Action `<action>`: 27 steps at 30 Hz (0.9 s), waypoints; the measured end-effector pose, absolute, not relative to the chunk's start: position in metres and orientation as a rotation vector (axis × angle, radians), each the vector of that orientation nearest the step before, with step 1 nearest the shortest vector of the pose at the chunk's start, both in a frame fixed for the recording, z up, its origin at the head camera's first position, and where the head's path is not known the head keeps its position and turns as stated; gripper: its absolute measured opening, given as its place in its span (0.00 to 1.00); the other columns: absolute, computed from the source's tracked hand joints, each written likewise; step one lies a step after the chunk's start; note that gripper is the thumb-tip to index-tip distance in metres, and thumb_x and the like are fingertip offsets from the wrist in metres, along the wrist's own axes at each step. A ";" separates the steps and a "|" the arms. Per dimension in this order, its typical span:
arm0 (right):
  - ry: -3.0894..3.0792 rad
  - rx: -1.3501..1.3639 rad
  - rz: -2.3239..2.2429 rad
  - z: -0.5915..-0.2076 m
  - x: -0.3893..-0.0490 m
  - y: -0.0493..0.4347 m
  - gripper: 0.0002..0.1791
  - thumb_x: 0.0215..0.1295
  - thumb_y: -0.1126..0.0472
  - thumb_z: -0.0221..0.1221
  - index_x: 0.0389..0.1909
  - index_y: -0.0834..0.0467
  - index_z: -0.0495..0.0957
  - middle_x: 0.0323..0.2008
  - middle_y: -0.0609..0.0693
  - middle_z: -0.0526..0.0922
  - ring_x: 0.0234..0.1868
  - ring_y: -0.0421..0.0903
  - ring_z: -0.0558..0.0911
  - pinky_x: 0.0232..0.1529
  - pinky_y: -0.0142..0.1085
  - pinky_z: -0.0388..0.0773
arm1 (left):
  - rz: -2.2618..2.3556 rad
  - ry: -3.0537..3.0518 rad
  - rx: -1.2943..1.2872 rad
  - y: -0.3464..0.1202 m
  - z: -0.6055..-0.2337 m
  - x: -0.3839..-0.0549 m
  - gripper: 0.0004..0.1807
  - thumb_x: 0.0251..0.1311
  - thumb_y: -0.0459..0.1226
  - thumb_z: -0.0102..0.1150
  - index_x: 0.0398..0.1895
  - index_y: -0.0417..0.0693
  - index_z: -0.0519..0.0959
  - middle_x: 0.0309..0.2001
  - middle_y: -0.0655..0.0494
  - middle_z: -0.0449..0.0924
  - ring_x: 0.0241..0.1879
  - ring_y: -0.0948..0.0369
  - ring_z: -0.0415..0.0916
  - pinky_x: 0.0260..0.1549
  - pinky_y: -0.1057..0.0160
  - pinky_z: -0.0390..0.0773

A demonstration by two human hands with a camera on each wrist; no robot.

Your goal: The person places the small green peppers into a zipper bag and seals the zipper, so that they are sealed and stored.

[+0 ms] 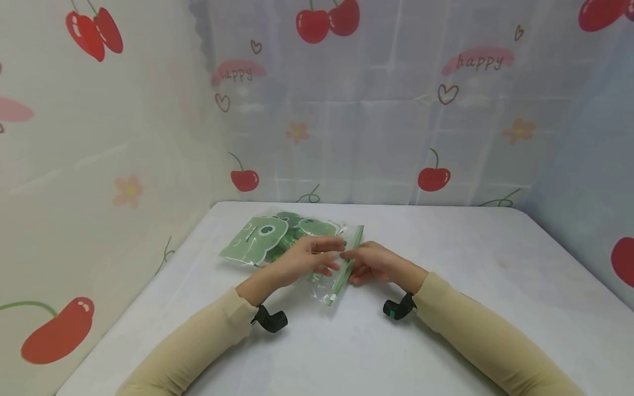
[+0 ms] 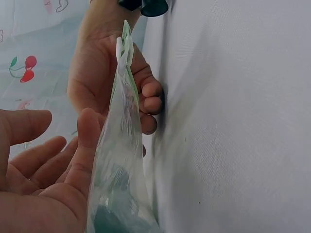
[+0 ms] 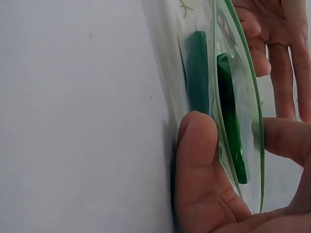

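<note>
A clear slider zip bag (image 1: pixel 250 242) with a green cartoon print lies on the white table, green packets showing inside it. Its green zip edge (image 1: pixel 345 269) points to the right, with a white slider at the near end. My right hand (image 1: pixel 375 263) grips that edge, fingers on both faces; in the right wrist view the two green strips of the bag's mouth (image 3: pixel 252 80) stand apart between them. Over the bag's right part hovers my left hand (image 1: pixel 309 256), fingers loosely extended. The left wrist view shows its spread fingers (image 2: pixel 80 165) beside the clear plastic.
The white tabletop (image 1: pixel 470 264) extends around the bag. Cherry-printed curtains (image 1: pixel 366 137) hang behind the table and at both sides. A small black camera sits on each wrist, the left one (image 1: pixel 271 320) low over the table.
</note>
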State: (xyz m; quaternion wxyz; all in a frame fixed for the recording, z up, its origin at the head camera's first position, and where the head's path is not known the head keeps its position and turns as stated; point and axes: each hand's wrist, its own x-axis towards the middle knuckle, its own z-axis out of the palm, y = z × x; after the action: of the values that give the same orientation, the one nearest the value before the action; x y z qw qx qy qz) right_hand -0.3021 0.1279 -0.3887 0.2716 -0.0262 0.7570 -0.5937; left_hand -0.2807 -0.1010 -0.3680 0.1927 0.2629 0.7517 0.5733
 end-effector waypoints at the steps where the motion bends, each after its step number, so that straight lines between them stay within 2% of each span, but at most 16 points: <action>1: 2.030 -0.069 -1.607 -0.389 -0.301 0.129 0.25 0.73 0.54 0.58 0.60 0.68 0.68 0.25 0.53 0.84 0.21 0.41 0.84 0.27 0.31 0.84 | 1.603 2.112 0.742 -0.101 -0.368 -0.279 0.26 0.75 0.37 0.56 0.75 0.46 0.70 0.70 0.47 0.75 0.51 0.56 0.86 0.49 0.57 0.86; 7: 1.964 -0.068 -1.657 -0.393 -0.291 0.131 0.21 0.73 0.57 0.57 0.56 0.68 0.68 0.24 0.52 0.84 0.22 0.41 0.85 0.27 0.31 0.84 | 1.603 2.054 0.765 -0.103 -0.370 -0.271 0.29 0.73 0.37 0.59 0.75 0.43 0.69 0.68 0.49 0.77 0.51 0.54 0.86 0.50 0.55 0.86; 13: 1.930 -0.096 -1.687 -0.393 -0.282 0.127 0.21 0.75 0.57 0.56 0.58 0.69 0.69 0.28 0.54 0.87 0.25 0.42 0.87 0.31 0.32 0.85 | 1.625 1.972 0.730 -0.101 -0.371 -0.262 0.26 0.67 0.33 0.64 0.68 0.45 0.77 0.68 0.50 0.78 0.50 0.52 0.86 0.51 0.53 0.85; 17: 1.928 -0.110 -1.706 -0.395 -0.280 0.125 0.18 0.74 0.62 0.54 0.57 0.70 0.70 0.30 0.54 0.86 0.27 0.42 0.86 0.31 0.32 0.85 | 1.641 1.916 0.710 -0.098 -0.370 -0.253 0.24 0.65 0.30 0.64 0.65 0.45 0.79 0.67 0.50 0.78 0.50 0.55 0.84 0.50 0.54 0.86; 21: 1.931 -0.098 -1.730 -0.397 -0.281 0.127 0.13 0.71 0.68 0.55 0.52 0.70 0.72 0.28 0.52 0.84 0.26 0.41 0.85 0.31 0.31 0.85 | 1.680 1.809 0.659 -0.098 -0.368 -0.244 0.21 0.70 0.32 0.61 0.65 0.40 0.78 0.64 0.46 0.79 0.46 0.58 0.86 0.45 0.60 0.86; 24: 1.934 -0.081 -1.745 -0.397 -0.282 0.129 0.11 0.69 0.69 0.58 0.49 0.69 0.74 0.28 0.52 0.84 0.27 0.41 0.85 0.32 0.31 0.85 | 1.701 1.708 0.609 -0.099 -0.369 -0.239 0.20 0.73 0.35 0.59 0.65 0.37 0.77 0.63 0.41 0.79 0.45 0.58 0.87 0.44 0.63 0.85; 27: 1.938 -0.067 -1.767 -0.398 -0.284 0.130 0.13 0.69 0.68 0.59 0.50 0.69 0.73 0.30 0.53 0.84 0.29 0.43 0.86 0.33 0.32 0.86 | 1.688 1.653 0.575 -0.099 -0.372 -0.236 0.21 0.74 0.36 0.58 0.65 0.36 0.77 0.62 0.41 0.80 0.44 0.58 0.87 0.44 0.63 0.85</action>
State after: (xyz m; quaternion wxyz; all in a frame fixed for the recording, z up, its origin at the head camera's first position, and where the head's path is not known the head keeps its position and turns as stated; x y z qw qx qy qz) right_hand -0.2844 0.1300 -0.3978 0.2561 -0.0247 0.7140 -0.6512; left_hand -0.2355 -0.0985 -0.3722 0.3474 0.2219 0.6375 0.6509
